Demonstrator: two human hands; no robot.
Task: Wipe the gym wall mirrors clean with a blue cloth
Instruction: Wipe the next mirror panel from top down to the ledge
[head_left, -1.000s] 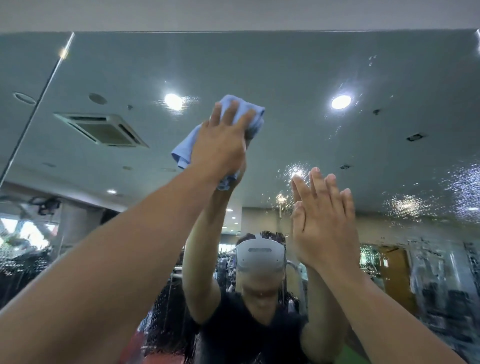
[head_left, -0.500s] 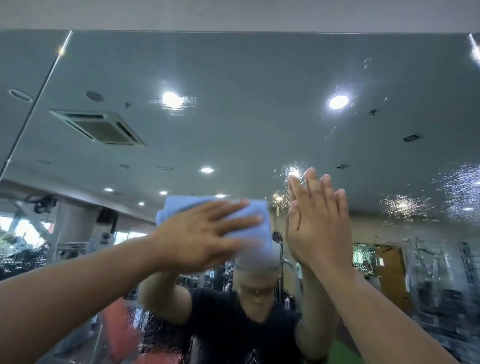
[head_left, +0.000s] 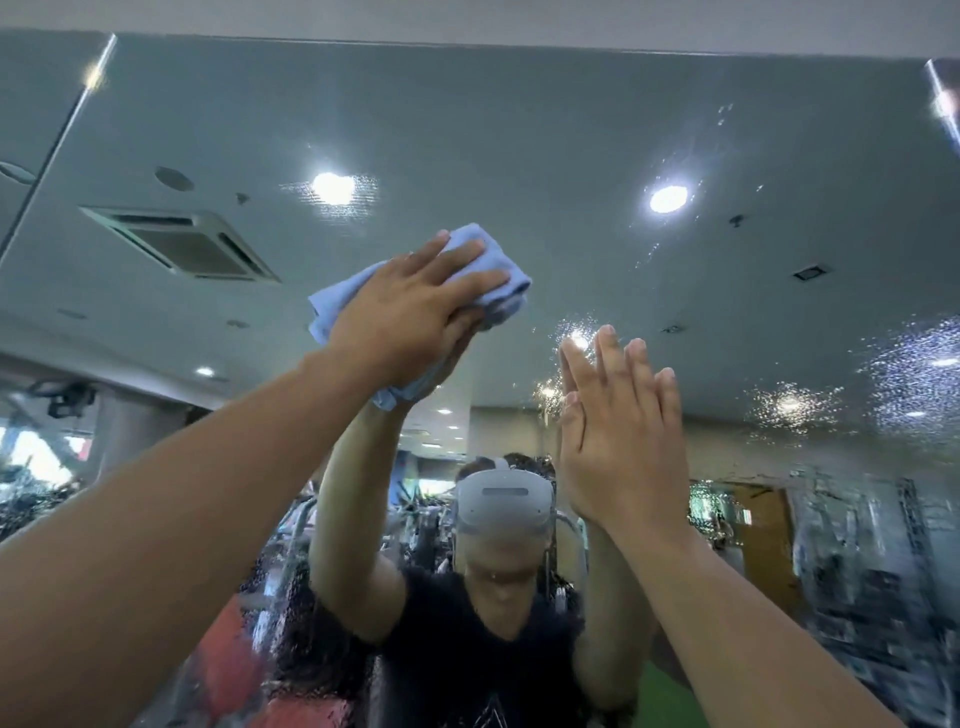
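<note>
Since half a second ago the left hand (head_left: 410, 317) and the blue cloth (head_left: 335, 305) have swept up the mirror (head_left: 519, 119), from level with the reflected headset (head_left: 501, 504) to well above it. The fingers now angle up and to the right instead of lying across. The right hand (head_left: 618, 447) has kept its place.

At the far left a vertical seam (head_left: 50, 161) divides this mirror pane from the next. Right of it the glass reflects a ceiling vent (head_left: 182, 244) and a round ceiling light (head_left: 332, 187).

The left hand lies flat over the bunched cloth with its fingers straight and slightly spread, pressing it onto the glass. Cloth shows past the fingertips, at the left of the hand and hanging below the palm. The thumb is hidden.

Just right of it and lower, the right hand rests open against the mirror, fingers straight, close together and pointing up, holding nothing.

Further right, water droplets (head_left: 904, 374) speckle the glass.
</note>
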